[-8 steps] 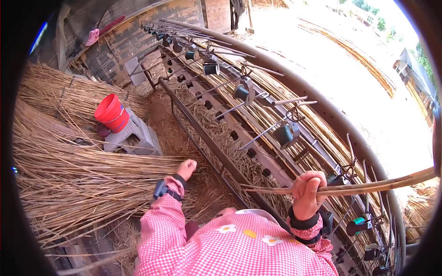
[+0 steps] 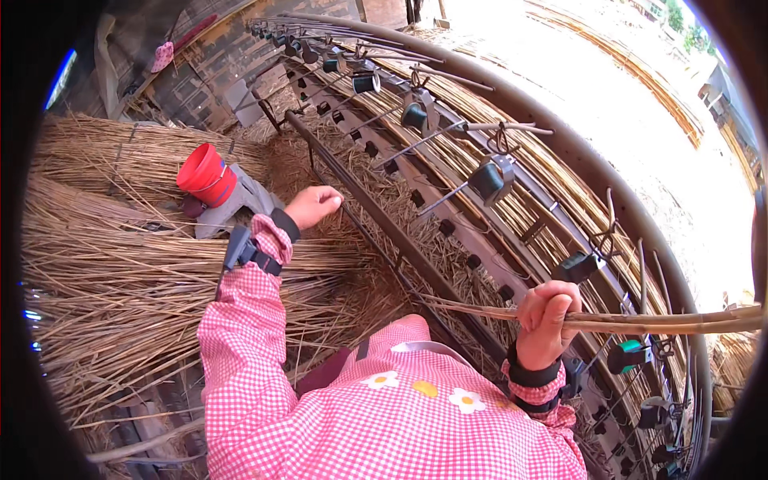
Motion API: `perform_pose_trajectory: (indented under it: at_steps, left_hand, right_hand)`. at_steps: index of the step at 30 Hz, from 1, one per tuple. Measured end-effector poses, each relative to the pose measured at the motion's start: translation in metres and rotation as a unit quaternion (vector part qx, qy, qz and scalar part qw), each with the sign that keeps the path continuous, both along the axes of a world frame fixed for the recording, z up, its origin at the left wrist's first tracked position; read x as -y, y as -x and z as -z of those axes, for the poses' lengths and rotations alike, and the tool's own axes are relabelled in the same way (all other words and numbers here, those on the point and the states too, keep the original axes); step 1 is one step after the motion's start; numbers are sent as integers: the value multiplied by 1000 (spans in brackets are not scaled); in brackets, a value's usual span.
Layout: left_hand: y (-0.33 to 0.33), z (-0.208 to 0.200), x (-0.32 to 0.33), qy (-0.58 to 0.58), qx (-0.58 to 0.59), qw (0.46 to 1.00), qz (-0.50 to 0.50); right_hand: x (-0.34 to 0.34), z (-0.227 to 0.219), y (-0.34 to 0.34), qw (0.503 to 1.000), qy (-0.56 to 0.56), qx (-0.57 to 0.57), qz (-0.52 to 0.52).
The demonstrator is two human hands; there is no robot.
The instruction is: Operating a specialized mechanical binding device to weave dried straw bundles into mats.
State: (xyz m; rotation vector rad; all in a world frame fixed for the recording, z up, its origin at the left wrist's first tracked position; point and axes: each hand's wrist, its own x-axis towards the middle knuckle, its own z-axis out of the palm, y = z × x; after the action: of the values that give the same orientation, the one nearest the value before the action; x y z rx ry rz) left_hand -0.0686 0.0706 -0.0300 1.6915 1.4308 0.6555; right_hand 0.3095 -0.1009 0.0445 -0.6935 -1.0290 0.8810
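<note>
My right hand [image 2: 549, 322] is closed round a few long reed stalks [image 2: 664, 322]. They run level across the metal frame, with thin ends to the left of my fist and thicker ends toward the right rim of the view. My left hand [image 2: 314, 207] hovers over the straw-strewn ground, beside the frame's near rail [image 2: 360, 200]. Its fingers are curled together, and nothing shows in them. Along the frame hang several dark thread spools [image 2: 490, 181] on wire hooks, with a bright green one [image 2: 628, 357] near my right hand.
Large heaps of cut reeds [image 2: 152, 280] lie on my left. A red bucket [image 2: 206, 176] sits tilted on a grey block [image 2: 244, 200] beyond them. The long curved pipe [image 2: 552, 140] borders the frame's far side. More reeds [image 2: 632, 60] lie outside on bright ground.
My left hand has moved forward and up, away from the reed heap toward the rail. My right hand still grips the reed stalks. The whole view has shifted slightly.
</note>
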Motion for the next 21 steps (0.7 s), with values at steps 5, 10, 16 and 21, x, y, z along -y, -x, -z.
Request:
perform_pose_trajectory:
  at_steps: [5, 10, 16, 21]
  left_hand:
    - [-28, -109, -9, -119, -249, 952, 136]
    - [-105, -147, 40, -203, -281, 901, 260]
    - [-160, -35, 183, 8, -190, 786, 588]
    - [-220, 59, 234, 126, 243, 755, 596]
  right_hand:
    - [32, -5, 0, 999, -27, -38, 12]
    - [84, 10, 3, 984, -107, -66, 129]
    - [153, 31, 21, 949, -201, -106, 220]
    - [165, 28, 48, 935, -257, -136, 204]
